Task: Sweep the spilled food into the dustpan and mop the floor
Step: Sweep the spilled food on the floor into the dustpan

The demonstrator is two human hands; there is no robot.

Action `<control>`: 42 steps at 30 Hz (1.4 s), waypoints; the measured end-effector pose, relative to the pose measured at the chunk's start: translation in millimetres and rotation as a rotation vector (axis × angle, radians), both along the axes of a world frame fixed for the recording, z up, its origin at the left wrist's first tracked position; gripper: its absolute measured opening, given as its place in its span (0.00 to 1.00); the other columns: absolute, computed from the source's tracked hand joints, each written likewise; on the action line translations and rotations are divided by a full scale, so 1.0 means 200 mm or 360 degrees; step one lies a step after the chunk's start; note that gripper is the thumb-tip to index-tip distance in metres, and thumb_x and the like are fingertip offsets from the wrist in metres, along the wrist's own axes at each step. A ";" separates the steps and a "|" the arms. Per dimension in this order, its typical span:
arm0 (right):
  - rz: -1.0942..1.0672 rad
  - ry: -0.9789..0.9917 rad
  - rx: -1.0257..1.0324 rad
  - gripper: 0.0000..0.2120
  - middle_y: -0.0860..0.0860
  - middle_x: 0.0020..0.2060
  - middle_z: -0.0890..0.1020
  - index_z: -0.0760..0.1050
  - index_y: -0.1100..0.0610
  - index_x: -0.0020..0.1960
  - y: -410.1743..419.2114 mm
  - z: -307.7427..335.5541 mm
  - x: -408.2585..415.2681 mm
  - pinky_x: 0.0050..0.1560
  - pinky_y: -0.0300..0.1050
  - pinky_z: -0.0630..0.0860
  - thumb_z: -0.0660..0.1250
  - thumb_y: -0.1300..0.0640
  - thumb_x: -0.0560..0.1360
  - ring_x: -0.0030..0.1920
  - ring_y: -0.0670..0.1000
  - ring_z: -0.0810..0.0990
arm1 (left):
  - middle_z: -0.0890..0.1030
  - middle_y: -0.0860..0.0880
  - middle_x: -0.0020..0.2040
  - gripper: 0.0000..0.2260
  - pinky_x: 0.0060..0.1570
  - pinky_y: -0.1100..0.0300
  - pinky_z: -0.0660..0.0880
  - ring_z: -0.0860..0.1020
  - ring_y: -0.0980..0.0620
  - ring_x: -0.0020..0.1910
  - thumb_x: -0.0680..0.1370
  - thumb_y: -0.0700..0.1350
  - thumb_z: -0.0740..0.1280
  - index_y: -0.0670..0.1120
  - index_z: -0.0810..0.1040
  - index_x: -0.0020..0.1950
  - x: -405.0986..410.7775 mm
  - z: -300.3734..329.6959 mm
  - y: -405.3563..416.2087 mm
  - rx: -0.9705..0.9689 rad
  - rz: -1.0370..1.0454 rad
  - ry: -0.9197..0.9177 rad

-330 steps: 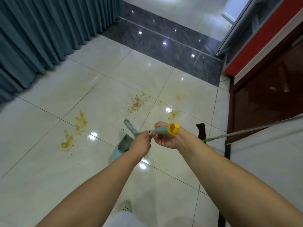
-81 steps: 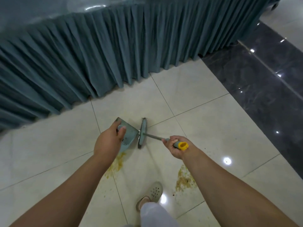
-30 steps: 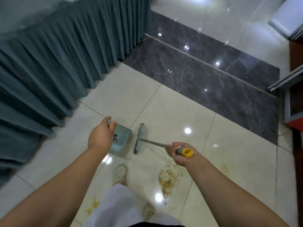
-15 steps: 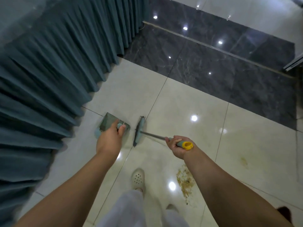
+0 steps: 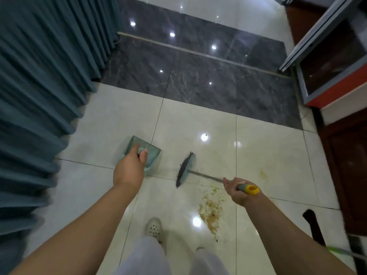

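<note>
Still sweeping, by my reading: the patch of yellow-brown spilled food crumbs (image 5: 210, 212) lies on the cream floor tile at five o'clock from the teal hand brush (image 5: 186, 169), whose grey-and-yellow handle the right hand (image 5: 237, 192) grips, fingers clamped. At nine o'clock the left hand (image 5: 129, 169) holds the teal plastic dustpan (image 5: 152, 151), fingers curled on its handle. Next, likely, set pan beside crumbs and brush them in

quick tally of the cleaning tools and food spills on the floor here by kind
dustpan: 1, held by the left hand
brush: 1, held by the right hand
food spills: 2, a large patch and a small smear
total: 4
</note>
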State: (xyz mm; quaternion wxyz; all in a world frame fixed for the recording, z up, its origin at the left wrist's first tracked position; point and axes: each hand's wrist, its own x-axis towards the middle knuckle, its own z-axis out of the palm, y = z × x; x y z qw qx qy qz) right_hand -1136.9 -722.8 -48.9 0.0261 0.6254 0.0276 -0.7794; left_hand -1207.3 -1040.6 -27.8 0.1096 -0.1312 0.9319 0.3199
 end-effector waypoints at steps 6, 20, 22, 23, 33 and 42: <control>0.0048 0.0007 0.0172 0.16 0.68 0.36 0.74 0.62 0.66 0.68 0.07 0.06 0.08 0.17 0.30 0.68 0.54 0.61 0.82 0.17 0.45 0.68 | 0.81 0.38 0.45 0.17 0.38 0.55 0.71 0.78 0.40 0.43 0.82 0.52 0.53 0.48 0.70 0.67 -0.06 0.02 0.02 0.0054 -0.0053 0.0033; 0.0529 0.0090 0.0172 0.21 0.66 0.45 0.69 0.61 0.63 0.72 -0.26 0.20 -0.39 0.14 0.34 0.68 0.56 0.66 0.80 0.13 0.53 0.71 | 0.81 0.38 0.46 0.19 0.41 0.50 0.77 0.79 0.40 0.44 0.82 0.53 0.53 0.51 0.66 0.72 -0.21 0.02 -0.07 -0.0046 0.0111 0.0015; 0.0637 0.0108 0.0169 0.19 0.67 0.45 0.70 0.63 0.63 0.71 -0.35 0.17 -0.52 0.14 0.34 0.68 0.56 0.66 0.80 0.17 0.52 0.72 | 0.82 0.39 0.48 0.20 0.42 0.51 0.77 0.79 0.40 0.47 0.82 0.53 0.52 0.50 0.65 0.73 -0.26 0.02 -0.11 -0.0080 0.0169 0.0017; 0.0675 0.0119 0.0164 0.18 0.67 0.45 0.70 0.64 0.63 0.69 -0.40 0.16 -0.58 0.14 0.33 0.68 0.56 0.66 0.80 0.18 0.52 0.72 | 0.82 0.39 0.50 0.20 0.43 0.52 0.77 0.79 0.40 0.48 0.82 0.54 0.52 0.50 0.65 0.73 -0.28 0.02 -0.13 -0.0087 0.0198 0.0013; 0.1023 0.0133 -0.0104 0.10 0.67 0.43 0.71 0.65 0.64 0.60 -0.65 -0.02 -1.16 0.13 0.33 0.68 0.57 0.67 0.79 0.12 0.50 0.68 | 0.81 0.42 0.43 0.18 0.38 0.51 0.78 0.79 0.44 0.40 0.81 0.56 0.51 0.49 0.70 0.63 -0.62 0.00 -0.19 -0.0222 0.0322 0.0017; 0.1002 0.0132 -0.0106 0.12 0.67 0.43 0.71 0.66 0.64 0.63 -0.42 -0.10 -1.45 0.14 0.34 0.68 0.56 0.66 0.80 0.12 0.49 0.67 | 0.81 0.42 0.45 0.18 0.41 0.48 0.79 0.80 0.42 0.43 0.81 0.55 0.52 0.49 0.71 0.63 -0.94 -0.02 -0.01 -0.0125 0.0273 0.0027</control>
